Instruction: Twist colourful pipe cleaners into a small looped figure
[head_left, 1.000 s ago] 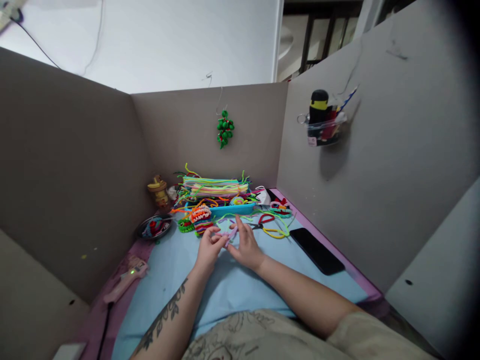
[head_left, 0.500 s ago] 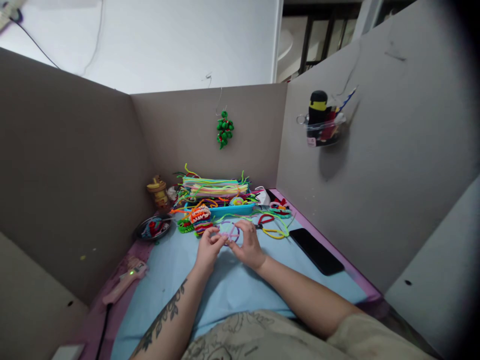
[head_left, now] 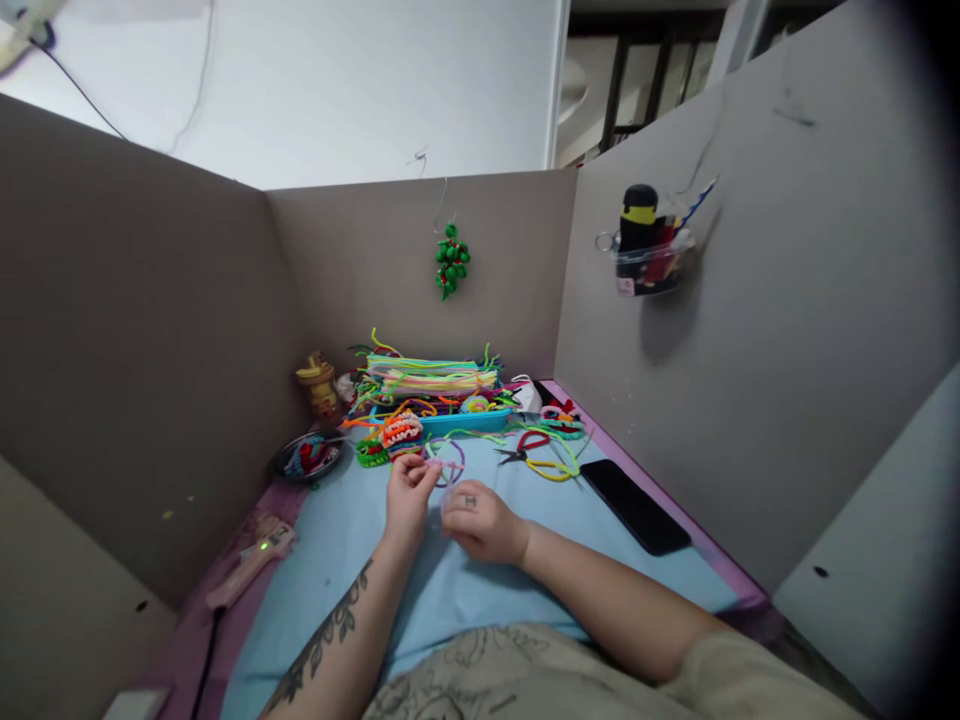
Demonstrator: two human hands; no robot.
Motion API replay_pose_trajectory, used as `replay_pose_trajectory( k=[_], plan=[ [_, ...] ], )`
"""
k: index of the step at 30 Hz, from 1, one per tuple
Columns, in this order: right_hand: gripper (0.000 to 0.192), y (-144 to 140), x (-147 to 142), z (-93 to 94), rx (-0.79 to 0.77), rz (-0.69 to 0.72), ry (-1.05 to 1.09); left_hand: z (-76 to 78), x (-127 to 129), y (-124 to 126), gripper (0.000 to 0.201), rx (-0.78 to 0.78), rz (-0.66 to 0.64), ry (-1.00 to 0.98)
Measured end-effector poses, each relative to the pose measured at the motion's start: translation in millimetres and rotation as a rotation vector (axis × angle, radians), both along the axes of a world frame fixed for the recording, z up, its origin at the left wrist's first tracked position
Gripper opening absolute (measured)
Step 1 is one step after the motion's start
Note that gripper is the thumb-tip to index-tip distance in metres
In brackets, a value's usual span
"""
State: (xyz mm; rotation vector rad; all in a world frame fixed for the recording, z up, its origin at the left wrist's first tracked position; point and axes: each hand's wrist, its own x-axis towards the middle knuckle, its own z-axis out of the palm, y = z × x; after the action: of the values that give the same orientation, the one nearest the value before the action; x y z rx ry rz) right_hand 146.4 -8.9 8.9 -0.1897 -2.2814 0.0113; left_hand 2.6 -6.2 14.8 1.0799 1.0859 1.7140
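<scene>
The left hand (head_left: 409, 492) pinched a purple pipe cleaner (head_left: 448, 458), looped at 12 o'clock of the right hand (head_left: 476, 520), whose curled fingers hid their grip. It looked light, fuzzy and bendable, best held at the twist. The joint itself was too small to make out.

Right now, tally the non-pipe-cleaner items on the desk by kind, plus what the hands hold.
Phones: 1, black phone
Glue guns: 1, pink glue gun
Scissors: 1, red-handled scissors
Dishes: 1, dark dish
Trays: 1, blue tray
Figurines: 1, yellow figurine
Total: 6
Held: 1 purple pipe cleaner loop, pinched by left hand and right hand.
</scene>
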Motion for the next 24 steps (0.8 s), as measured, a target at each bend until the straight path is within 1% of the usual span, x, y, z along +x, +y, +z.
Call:
replay_pose_trajectory(
  k=[3, 4, 5, 6, 8, 11, 13, 18, 24],
  plan=[
    [0.009, -5.0, 0.4, 2.9, -0.042, 0.079, 0.053, -1.5, -1.7, 1.1, 0.035, 0.009, 0.022, 0.006],
    [0.009, -4.8, 1.2, 3.0, -0.082, 0.084, 0.091, -2.3, -1.7, 1.4, 0.035, 0.010, 0.024, 0.013],
    [0.014, -3.4, 2.2, 2.8, -0.133, 0.077, 0.140, -3.2, -1.5, 1.7, 0.036, 0.012, 0.025, 0.021],
    [0.020, -0.8, 3.4, 2.2, -0.188, 0.054, 0.199, -4.1, -1.1, 2.0, 0.036, 0.018, 0.022, 0.030],
    [0.025, 6.7, 5.9, 0.4, -0.276, -0.048, 0.323, -5.6, 0.4, 2.2, 0.036, 0.032, 0.001, 0.050],
    [0.015, 18.5, 8.3, -1.4, -0.277, -0.255, 0.421, -7.4, 3.0, 1.6, 0.036, 0.035, -0.056, 0.066],
    [0.008, 22.8, 8.2, -1.6, -0.264, -0.335, 0.424, -8.4, 4.1, 1.1, 0.036, 0.026, -0.090, 0.071],
    [0.004, 22.2, 4.7, -0.8, -0.285, -0.394, 0.433, -10.6, 3.9, 0.5, 0.040, 0.013, -0.153, 0.079],
    [0.004, 22.0, 5.2, -1.5, -0.309, -0.411, 0.469, -11.8, 3.3, 0.2, 0.041, 0.014, -0.204, 0.091]
  ],
)
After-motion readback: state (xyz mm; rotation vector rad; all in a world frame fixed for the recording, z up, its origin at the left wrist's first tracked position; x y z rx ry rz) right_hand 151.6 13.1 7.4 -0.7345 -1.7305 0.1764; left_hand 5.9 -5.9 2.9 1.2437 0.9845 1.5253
